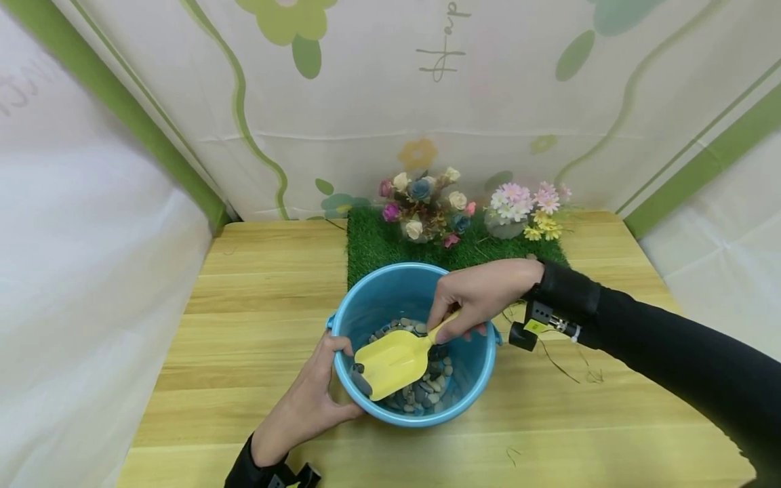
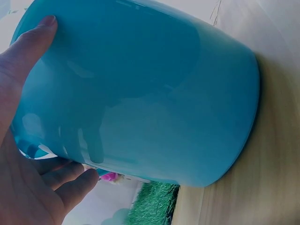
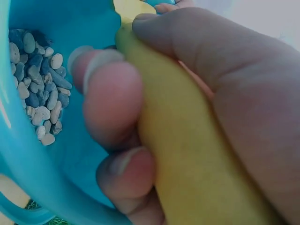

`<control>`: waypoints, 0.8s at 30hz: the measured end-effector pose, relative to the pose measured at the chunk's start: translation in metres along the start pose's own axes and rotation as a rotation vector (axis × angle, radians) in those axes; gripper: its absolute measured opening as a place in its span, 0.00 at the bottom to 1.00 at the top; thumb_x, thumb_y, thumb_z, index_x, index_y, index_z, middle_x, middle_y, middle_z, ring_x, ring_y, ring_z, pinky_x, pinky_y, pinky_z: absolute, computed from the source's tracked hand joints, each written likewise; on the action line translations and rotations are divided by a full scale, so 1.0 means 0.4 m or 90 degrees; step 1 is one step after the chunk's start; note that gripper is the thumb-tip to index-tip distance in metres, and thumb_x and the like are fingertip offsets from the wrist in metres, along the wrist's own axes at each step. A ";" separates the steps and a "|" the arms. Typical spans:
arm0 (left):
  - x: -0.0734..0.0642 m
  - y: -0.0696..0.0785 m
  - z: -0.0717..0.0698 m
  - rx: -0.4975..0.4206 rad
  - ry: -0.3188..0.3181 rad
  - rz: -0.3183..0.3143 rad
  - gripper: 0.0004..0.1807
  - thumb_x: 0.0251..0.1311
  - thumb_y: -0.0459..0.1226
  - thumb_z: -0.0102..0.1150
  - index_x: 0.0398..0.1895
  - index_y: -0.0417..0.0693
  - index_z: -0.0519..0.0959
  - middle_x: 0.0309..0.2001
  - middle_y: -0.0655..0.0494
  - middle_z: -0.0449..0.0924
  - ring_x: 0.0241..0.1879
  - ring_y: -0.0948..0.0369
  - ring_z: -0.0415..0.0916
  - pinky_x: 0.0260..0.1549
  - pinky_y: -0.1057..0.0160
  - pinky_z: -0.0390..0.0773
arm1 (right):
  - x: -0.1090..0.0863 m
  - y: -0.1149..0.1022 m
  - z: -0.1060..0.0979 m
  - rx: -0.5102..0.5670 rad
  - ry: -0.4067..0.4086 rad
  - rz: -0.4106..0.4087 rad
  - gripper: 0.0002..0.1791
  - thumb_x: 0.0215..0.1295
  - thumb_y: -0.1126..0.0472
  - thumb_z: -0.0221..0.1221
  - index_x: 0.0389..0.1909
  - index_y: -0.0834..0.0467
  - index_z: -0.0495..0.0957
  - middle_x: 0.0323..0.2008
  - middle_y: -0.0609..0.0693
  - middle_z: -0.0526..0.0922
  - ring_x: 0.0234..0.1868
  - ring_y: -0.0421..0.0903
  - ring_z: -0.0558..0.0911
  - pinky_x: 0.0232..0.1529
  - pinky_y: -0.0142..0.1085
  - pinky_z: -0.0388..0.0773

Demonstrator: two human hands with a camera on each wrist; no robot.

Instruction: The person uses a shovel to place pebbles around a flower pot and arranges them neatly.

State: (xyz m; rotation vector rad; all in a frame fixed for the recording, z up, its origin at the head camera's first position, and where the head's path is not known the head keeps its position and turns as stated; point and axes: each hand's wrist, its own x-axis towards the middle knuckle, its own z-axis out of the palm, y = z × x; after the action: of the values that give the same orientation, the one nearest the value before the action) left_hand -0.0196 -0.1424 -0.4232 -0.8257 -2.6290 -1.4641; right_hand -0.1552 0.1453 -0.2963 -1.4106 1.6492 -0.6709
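Observation:
A light-blue bucket [image 1: 403, 271] stands on the wooden table, with grey and white pebbles [image 1: 430, 390] across its bottom. My left hand [image 1: 314, 393] grips the bucket's left side, fingertips over the rim and thumb against the outer wall, as the left wrist view also shows. Inside the bucket, my right hand [image 1: 472, 298] holds a yellow toy shovel [image 1: 393, 362] by its handle. The scoop points left and reaches the wall near my left fingers. A few dark stones [image 1: 360, 381] are at the scoop's tip. In the right wrist view, fingers and thumb wrap the handle [image 3: 183, 136].
Behind the bucket lies a green artificial turf mat [image 1: 372, 240]. On it stand a bunch of mixed roses [image 1: 427, 203] and a pot of pink and yellow flowers [image 1: 525, 210]. Loose grass strands [image 1: 558, 362] lie on the table [image 1: 262, 305]. A printed curtain [image 1: 366, 102] hangs behind.

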 end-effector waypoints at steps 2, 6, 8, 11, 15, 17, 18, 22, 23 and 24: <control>0.000 0.000 0.000 0.003 -0.001 0.000 0.36 0.42 0.53 0.69 0.47 0.54 0.56 0.67 0.49 0.50 0.63 0.49 0.54 0.54 0.45 0.65 | -0.005 0.000 -0.001 0.006 0.000 0.001 0.12 0.70 0.56 0.48 0.46 0.42 0.79 0.24 0.45 0.78 0.17 0.43 0.72 0.19 0.33 0.74; -0.001 0.001 -0.001 0.004 -0.005 -0.008 0.37 0.42 0.53 0.69 0.47 0.55 0.55 0.67 0.49 0.49 0.63 0.49 0.53 0.54 0.45 0.65 | -0.012 0.000 -0.001 0.009 0.002 0.001 0.13 0.70 0.56 0.48 0.48 0.41 0.78 0.26 0.43 0.79 0.18 0.44 0.73 0.19 0.33 0.74; -0.001 0.000 -0.001 0.002 -0.007 -0.011 0.37 0.42 0.53 0.69 0.47 0.55 0.55 0.68 0.49 0.49 0.63 0.49 0.53 0.54 0.45 0.65 | -0.013 0.001 -0.001 0.009 0.003 0.000 0.13 0.70 0.56 0.48 0.49 0.41 0.78 0.26 0.42 0.79 0.18 0.44 0.73 0.20 0.33 0.74; -0.001 0.000 -0.001 -0.001 -0.008 -0.015 0.37 0.42 0.53 0.69 0.47 0.55 0.55 0.68 0.50 0.49 0.63 0.49 0.53 0.54 0.44 0.65 | -0.016 0.000 0.000 0.010 0.009 -0.001 0.13 0.70 0.56 0.48 0.49 0.42 0.77 0.26 0.41 0.79 0.18 0.43 0.73 0.20 0.34 0.74; 0.000 0.001 -0.001 -0.001 -0.008 -0.017 0.38 0.41 0.54 0.69 0.47 0.54 0.55 0.68 0.51 0.48 0.64 0.50 0.52 0.53 0.45 0.65 | -0.018 0.000 -0.001 0.013 0.012 -0.002 0.13 0.70 0.56 0.48 0.49 0.42 0.77 0.26 0.41 0.79 0.18 0.43 0.73 0.20 0.34 0.74; 0.000 0.001 -0.001 0.000 -0.007 -0.016 0.38 0.41 0.54 0.69 0.47 0.54 0.55 0.68 0.51 0.48 0.64 0.50 0.52 0.53 0.45 0.66 | -0.017 0.000 -0.001 0.011 0.010 -0.001 0.13 0.70 0.56 0.48 0.49 0.42 0.78 0.26 0.42 0.79 0.18 0.43 0.73 0.20 0.34 0.74; 0.000 0.001 -0.001 0.001 -0.006 -0.015 0.38 0.41 0.54 0.69 0.47 0.55 0.55 0.68 0.51 0.48 0.64 0.50 0.52 0.53 0.45 0.66 | -0.016 0.000 -0.002 0.007 0.011 0.000 0.13 0.70 0.56 0.48 0.49 0.42 0.78 0.26 0.42 0.79 0.18 0.43 0.73 0.20 0.34 0.75; 0.001 0.001 0.000 0.006 0.001 -0.002 0.38 0.41 0.52 0.71 0.47 0.54 0.55 0.67 0.51 0.50 0.63 0.51 0.53 0.53 0.46 0.67 | -0.013 -0.002 -0.005 -0.022 0.023 0.011 0.11 0.70 0.55 0.48 0.44 0.41 0.79 0.23 0.41 0.76 0.16 0.41 0.71 0.19 0.33 0.73; 0.001 0.000 0.001 0.006 0.004 0.001 0.37 0.41 0.51 0.71 0.47 0.54 0.56 0.67 0.51 0.50 0.63 0.52 0.53 0.53 0.47 0.67 | -0.012 -0.002 -0.006 -0.035 0.029 0.014 0.11 0.70 0.55 0.48 0.43 0.41 0.79 0.22 0.40 0.75 0.16 0.40 0.70 0.19 0.33 0.73; 0.001 0.000 0.002 0.005 0.006 0.005 0.37 0.41 0.50 0.71 0.48 0.54 0.56 0.67 0.51 0.51 0.64 0.52 0.53 0.53 0.47 0.66 | -0.010 -0.003 -0.007 -0.050 0.034 0.018 0.10 0.70 0.56 0.49 0.40 0.42 0.79 0.20 0.40 0.73 0.15 0.39 0.69 0.19 0.32 0.71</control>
State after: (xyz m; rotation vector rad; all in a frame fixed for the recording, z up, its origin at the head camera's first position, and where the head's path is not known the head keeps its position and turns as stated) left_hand -0.0197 -0.1417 -0.4237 -0.8247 -2.6204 -1.4510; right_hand -0.1570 0.1485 -0.2929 -1.4339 1.7510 -0.6391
